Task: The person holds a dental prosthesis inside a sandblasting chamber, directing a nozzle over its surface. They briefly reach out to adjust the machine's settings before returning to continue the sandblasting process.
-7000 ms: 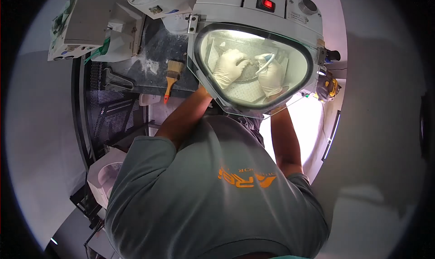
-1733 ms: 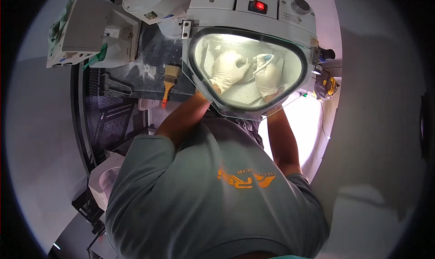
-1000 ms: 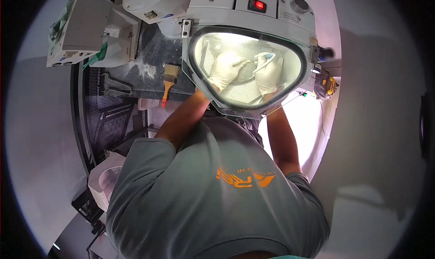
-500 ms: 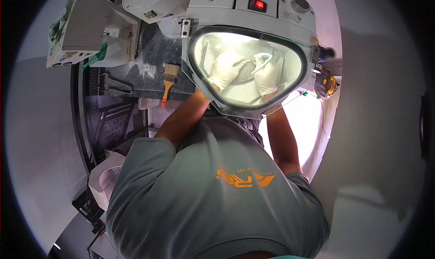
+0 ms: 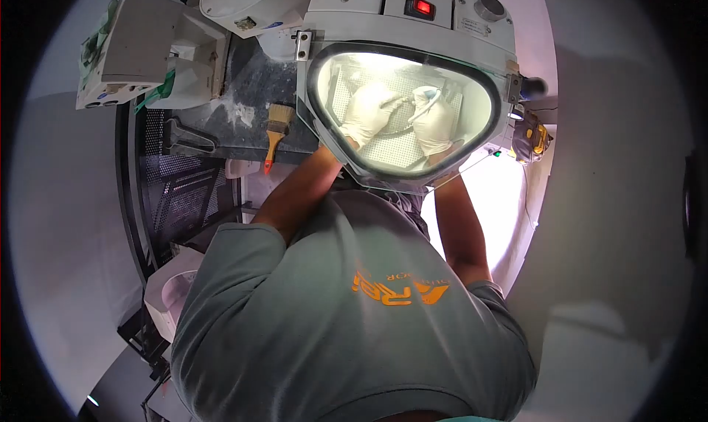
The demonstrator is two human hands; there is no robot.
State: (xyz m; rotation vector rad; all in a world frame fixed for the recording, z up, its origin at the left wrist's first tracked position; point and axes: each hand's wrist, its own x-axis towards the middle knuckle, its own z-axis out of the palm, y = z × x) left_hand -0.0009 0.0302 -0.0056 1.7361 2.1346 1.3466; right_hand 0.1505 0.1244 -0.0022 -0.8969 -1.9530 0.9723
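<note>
Both my hands are inside a lit blasting cabinet (image 5: 405, 35), seen through its clear window in a black frame. They wear whitish gloves. My left hand (image 5: 367, 113) is closed, with its fingertips pinched around a small piece that I cannot make out in the glare. Facing it, my right hand (image 5: 435, 125) is wrapped around a pale pen-like blasting handpiece (image 5: 425, 108), angled toward the left fingertips. A grey hose (image 5: 394, 133) curves between the hands over the perforated white floor (image 5: 391, 153).
Left of the cabinet, a paintbrush (image 5: 276, 130) lies on a dusty dark bench (image 5: 251, 79) near a metal bracket-like piece (image 5: 192, 138). White machines (image 5: 136, 49) stand behind it. A red lit switch (image 5: 421, 7) is on the cabinet's top. A yellow-black tool (image 5: 532, 139) is at the right.
My right hand and the handpiece have tilted slightly. The left hand stays in nearly the same place, still pinched.
</note>
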